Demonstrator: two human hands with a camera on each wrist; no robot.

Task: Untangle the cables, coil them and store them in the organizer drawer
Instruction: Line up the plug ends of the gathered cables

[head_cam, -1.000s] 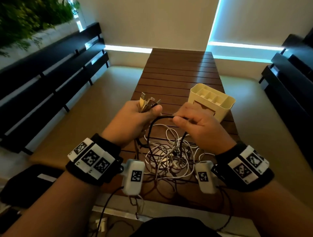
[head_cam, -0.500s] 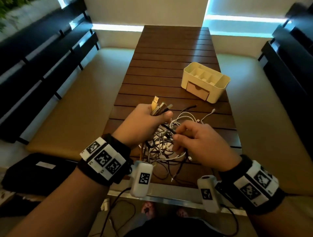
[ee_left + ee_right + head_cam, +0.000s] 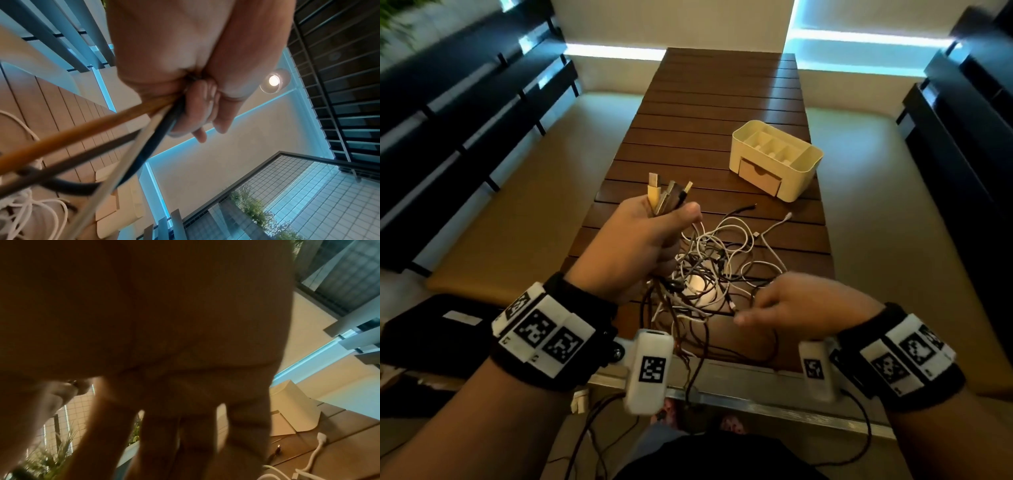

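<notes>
Head view: left hand [image 3: 640,240] grips cable plugs [image 3: 667,198] above tangle [image 3: 719,267]; right hand [image 3: 801,305] pinches black strand.

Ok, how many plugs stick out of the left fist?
4, above the left hand: yellow plug leftmost, grey plug beside it, lower grey plug in front, black plug rightmost. More may be hidden.

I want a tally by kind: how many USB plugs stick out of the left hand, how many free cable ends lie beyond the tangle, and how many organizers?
USB plugs sticking out of the left hand: 4
Free cable ends on the table beyond the tangle: 3
Organizer: 1
Total: 8
The cables inside the tangle cannot be counted.
</notes>
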